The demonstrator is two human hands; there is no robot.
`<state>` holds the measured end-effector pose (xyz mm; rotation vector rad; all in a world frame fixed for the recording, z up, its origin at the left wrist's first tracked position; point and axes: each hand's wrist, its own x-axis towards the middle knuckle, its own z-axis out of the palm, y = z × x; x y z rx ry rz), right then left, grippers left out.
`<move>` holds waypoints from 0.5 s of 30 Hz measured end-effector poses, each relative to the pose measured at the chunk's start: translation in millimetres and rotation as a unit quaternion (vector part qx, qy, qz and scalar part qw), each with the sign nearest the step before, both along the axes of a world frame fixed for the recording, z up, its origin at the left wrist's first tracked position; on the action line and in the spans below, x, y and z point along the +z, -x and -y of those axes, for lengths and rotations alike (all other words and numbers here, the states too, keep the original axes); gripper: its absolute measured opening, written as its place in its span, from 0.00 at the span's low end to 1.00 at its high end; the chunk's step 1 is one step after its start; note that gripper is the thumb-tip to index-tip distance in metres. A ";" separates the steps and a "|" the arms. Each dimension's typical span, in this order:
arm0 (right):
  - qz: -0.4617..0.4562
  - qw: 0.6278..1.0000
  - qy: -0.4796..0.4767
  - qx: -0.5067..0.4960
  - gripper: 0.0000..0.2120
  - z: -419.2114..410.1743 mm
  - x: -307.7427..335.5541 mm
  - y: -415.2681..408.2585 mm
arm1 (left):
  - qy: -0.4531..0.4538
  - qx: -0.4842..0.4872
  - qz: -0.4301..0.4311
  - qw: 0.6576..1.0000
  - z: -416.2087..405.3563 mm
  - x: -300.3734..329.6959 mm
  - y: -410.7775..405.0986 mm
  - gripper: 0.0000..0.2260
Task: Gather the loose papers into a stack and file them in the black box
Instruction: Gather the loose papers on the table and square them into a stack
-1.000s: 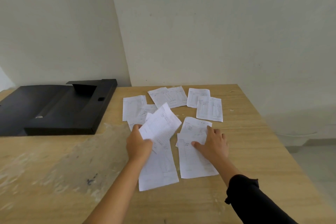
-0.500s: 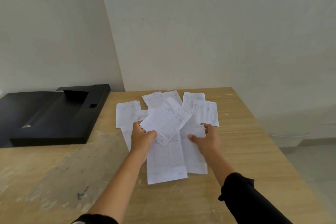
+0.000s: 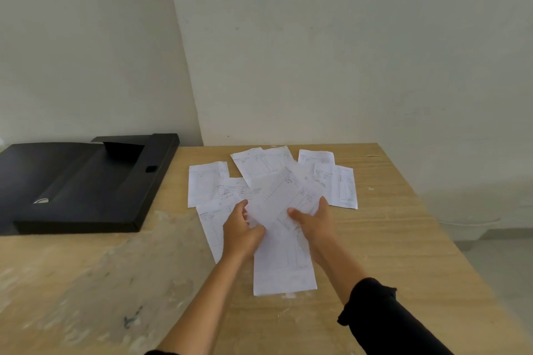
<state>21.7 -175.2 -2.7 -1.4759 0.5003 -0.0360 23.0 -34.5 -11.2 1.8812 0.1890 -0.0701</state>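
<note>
Several white printed papers lie scattered on the wooden table (image 3: pixel 403 239). My left hand (image 3: pixel 240 232) and my right hand (image 3: pixel 313 220) both grip a small bundle of papers (image 3: pixel 284 196) lifted above the table's middle, blurred by motion. Below the bundle a long sheet (image 3: pixel 284 274) lies flat between my forearms. More loose sheets rest at the left (image 3: pixel 203 181), behind (image 3: pixel 259 163) and at the right (image 3: pixel 341 187). The black box (image 3: pixel 86 181) lies open and flat at the table's left rear, well left of my hands.
The table's far edge meets a pale wall corner. Its right edge drops to a grey floor (image 3: pixel 504 262). The near left part of the tabletop is worn and stained (image 3: pixel 86 282).
My right hand lifted a sheet off the table and brought it to the papers in my left hand. Both hands now hold the bundle together. The view shifted slightly.
</note>
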 end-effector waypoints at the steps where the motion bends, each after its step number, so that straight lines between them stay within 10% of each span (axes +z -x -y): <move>1: -0.002 1.000 -0.018 -0.007 0.19 -0.5 3.5 -4.5 | -0.022 0.009 0.005 1.000 -6.6 -0.6 -1.5 0.28; 8: -0.028 0.993 -0.083 0.073 0.18 -28.2 17.1 -33.7 | -0.212 0.072 0.034 0.974 -58.5 -12.4 -28.4 0.26; 15: -0.009 0.955 0.266 0.128 0.24 -76.2 -9.7 -57.0 | -0.257 0.094 0.002 0.962 -86.1 -22.9 -68.5 0.34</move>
